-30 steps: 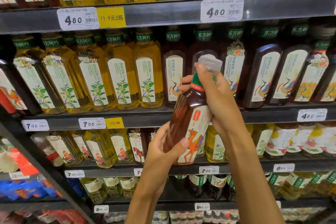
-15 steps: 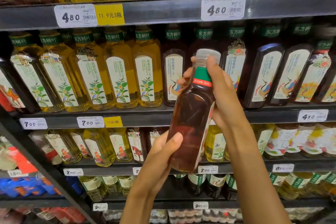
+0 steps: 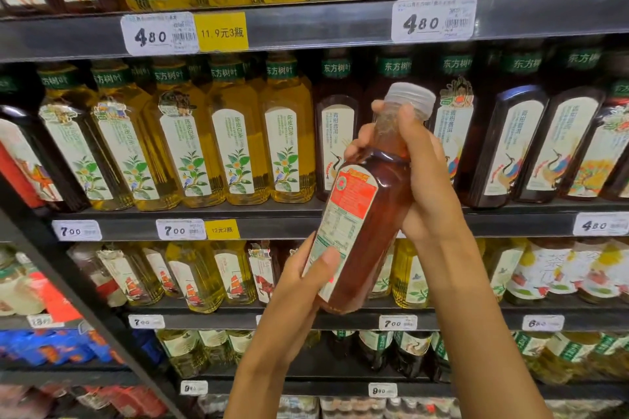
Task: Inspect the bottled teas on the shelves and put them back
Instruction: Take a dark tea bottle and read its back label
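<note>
I hold a brown tea bottle (image 3: 371, 231) in front of the shelves, tilted with its pale cap up and to the right. Its back label, red on top with small print below, faces me. My right hand (image 3: 422, 180) grips the neck and shoulder just under the cap. My left hand (image 3: 299, 286) holds the lower part, thumb lying on the label. The bottle's base is partly hidden by my left palm. Behind it, the middle shelf (image 3: 272, 226) carries yellow tea bottles (image 3: 235, 146) on the left and dark tea bottles (image 3: 510, 146) on the right.
The top shelf (image 3: 306, 24) holds more yellow and dark bottles, with price tags along its edge. Lower shelves (image 3: 340, 320) are packed with assorted tea bottles. A dark upright post (image 3: 85, 299) slants down at the left, with red and blue packs beyond it.
The bottle has been turned in my hands: the front label with the orange figure gave way to the plain side, and now the back label faces me.
</note>
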